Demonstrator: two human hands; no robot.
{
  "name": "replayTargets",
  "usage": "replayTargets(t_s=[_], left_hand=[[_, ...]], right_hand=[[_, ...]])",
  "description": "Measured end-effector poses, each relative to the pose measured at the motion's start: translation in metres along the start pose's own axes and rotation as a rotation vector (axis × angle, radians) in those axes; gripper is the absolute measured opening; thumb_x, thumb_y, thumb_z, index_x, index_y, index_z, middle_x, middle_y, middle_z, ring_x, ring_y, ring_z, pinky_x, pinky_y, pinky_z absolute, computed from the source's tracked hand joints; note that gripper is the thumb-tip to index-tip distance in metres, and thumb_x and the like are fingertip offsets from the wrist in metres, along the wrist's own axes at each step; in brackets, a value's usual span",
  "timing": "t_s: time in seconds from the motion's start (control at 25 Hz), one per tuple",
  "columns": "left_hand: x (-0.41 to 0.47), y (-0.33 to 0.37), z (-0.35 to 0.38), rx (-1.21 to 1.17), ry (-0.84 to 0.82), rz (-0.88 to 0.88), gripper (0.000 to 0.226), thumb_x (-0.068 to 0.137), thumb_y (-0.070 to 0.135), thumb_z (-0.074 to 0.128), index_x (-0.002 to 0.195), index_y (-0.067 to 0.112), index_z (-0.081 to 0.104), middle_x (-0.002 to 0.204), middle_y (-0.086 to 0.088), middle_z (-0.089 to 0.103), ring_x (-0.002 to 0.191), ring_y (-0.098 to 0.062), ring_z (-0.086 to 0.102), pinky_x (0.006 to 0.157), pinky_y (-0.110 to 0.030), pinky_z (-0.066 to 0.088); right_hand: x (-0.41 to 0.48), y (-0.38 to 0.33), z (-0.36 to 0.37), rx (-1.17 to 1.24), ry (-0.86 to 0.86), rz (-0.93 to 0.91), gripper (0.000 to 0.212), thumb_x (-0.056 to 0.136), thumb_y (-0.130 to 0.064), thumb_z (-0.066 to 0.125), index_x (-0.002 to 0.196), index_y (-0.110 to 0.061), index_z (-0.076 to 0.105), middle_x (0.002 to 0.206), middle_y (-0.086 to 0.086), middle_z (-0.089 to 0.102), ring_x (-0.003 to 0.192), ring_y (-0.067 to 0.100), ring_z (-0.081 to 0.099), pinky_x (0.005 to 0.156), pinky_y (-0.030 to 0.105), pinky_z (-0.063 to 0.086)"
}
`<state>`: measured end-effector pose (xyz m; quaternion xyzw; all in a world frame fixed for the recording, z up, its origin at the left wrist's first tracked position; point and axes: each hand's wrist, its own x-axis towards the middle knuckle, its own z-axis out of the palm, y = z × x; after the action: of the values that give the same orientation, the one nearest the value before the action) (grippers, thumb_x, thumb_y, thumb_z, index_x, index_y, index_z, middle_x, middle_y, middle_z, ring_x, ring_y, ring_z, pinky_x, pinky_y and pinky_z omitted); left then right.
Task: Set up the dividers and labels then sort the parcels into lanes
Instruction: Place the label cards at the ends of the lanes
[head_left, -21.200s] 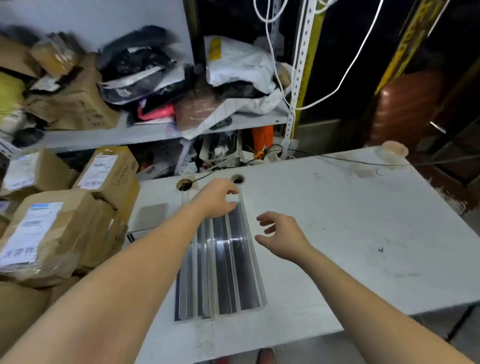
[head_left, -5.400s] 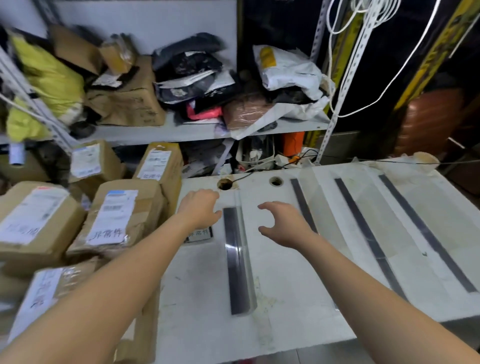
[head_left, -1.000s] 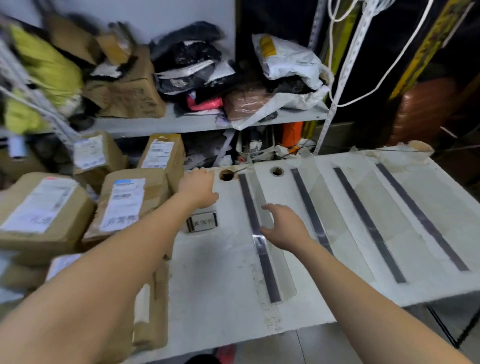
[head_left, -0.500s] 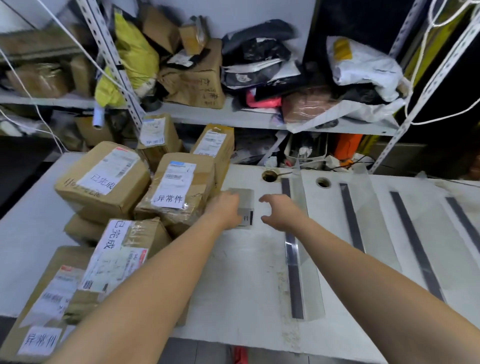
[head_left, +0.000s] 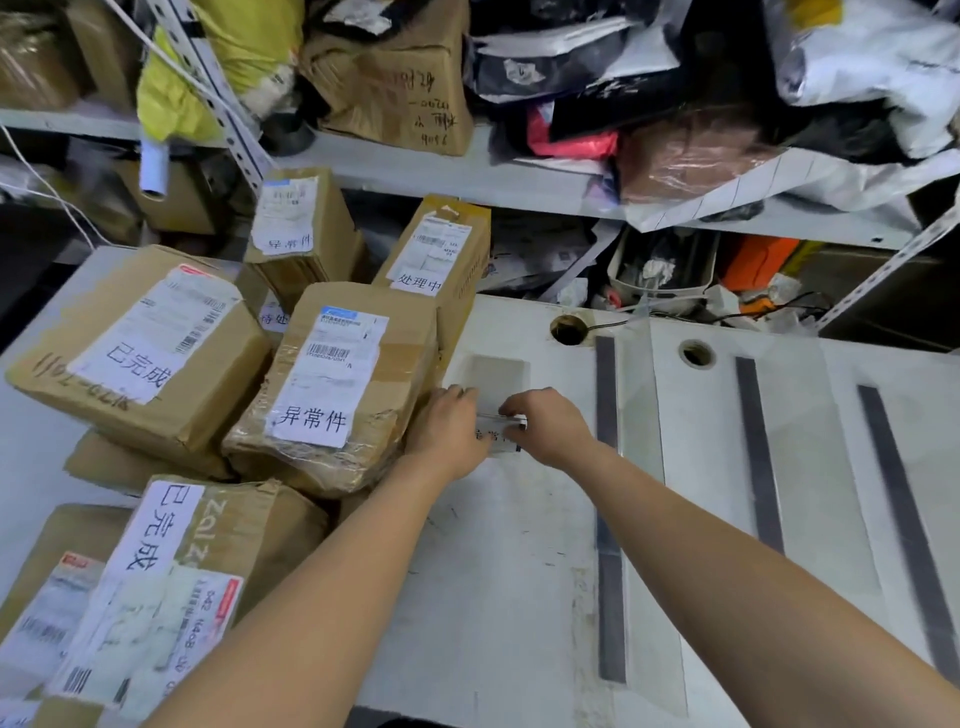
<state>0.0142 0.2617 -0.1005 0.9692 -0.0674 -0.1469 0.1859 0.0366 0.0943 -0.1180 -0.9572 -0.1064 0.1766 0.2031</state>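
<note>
Three clear dividers with dark base strips lie on the white table: the nearest divider (head_left: 608, 467), a second divider (head_left: 758, 457) and a third divider (head_left: 904, 509) further right. Left of them stands a small clear label holder (head_left: 493, 384) with a printed card. My left hand (head_left: 447, 431) grips its left side and my right hand (head_left: 545, 426) pinches its right edge; the fingers cover most of the card. Several brown parcels (head_left: 332, 374) with white labels are piled at the left.
The table (head_left: 509, 571) has two cable holes (head_left: 569, 328) at its back edge. Behind it a shelf (head_left: 467, 176) holds bags and boxes. A slanted metal upright (head_left: 218, 93) crosses the upper left.
Both hands have closed in on the label holder and now hold it between them. The view has come closer to the table and parcels.
</note>
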Motion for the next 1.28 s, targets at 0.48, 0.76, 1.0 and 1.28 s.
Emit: replayTargets(t_s=[0.48, 0.76, 1.0, 1.28], left_hand=[[0.003, 0.012, -0.011, -0.083, -0.003, -0.069, 0.047, 0.087, 0.032, 0.076, 0.126, 0.009, 0.062, 0.121, -0.009, 0.058, 0.115, -0.028, 0.056, 0.093, -0.041, 0.051], [0.015, 0.008, 0.006, -0.138, -0.030, -0.068, 0.050, 0.085, 0.020, 0.081, 0.131, 0.007, 0.065, 0.130, -0.008, 0.064, 0.122, -0.025, 0.058, 0.104, -0.034, 0.047], [0.019, 0.002, 0.023, -0.212, 0.031, -0.071, 0.023, 0.088, 0.011, 0.078, 0.111, 0.013, 0.075, 0.111, 0.001, 0.070, 0.107, -0.017, 0.063, 0.091, -0.024, 0.045], [0.016, 0.009, 0.004, -0.243, 0.016, 0.002, 0.019, 0.090, 0.014, 0.076, 0.109, 0.013, 0.076, 0.107, 0.003, 0.071, 0.099, -0.015, 0.063, 0.092, -0.036, 0.053]], right_hand=[[-0.008, 0.026, -0.053, -0.023, 0.052, -0.148, 0.019, 0.092, -0.020, 0.067, 0.106, -0.025, 0.078, 0.096, -0.002, 0.076, 0.089, 0.023, 0.066, 0.061, 0.031, 0.046], [-0.016, 0.047, -0.109, -0.044, 0.132, -0.171, 0.018, 0.091, -0.024, 0.070, 0.108, -0.026, 0.079, 0.097, 0.000, 0.076, 0.090, 0.026, 0.066, 0.071, 0.039, 0.057], [-0.035, 0.058, -0.103, 0.043, 0.173, -0.167, 0.019, 0.090, -0.026, 0.071, 0.108, -0.027, 0.079, 0.101, -0.004, 0.078, 0.097, 0.023, 0.066, 0.075, 0.041, 0.057], [-0.051, 0.059, -0.115, 0.118, 0.201, -0.150, 0.022, 0.089, -0.025, 0.072, 0.111, -0.025, 0.078, 0.104, -0.002, 0.077, 0.097, 0.023, 0.066, 0.078, 0.044, 0.058]])
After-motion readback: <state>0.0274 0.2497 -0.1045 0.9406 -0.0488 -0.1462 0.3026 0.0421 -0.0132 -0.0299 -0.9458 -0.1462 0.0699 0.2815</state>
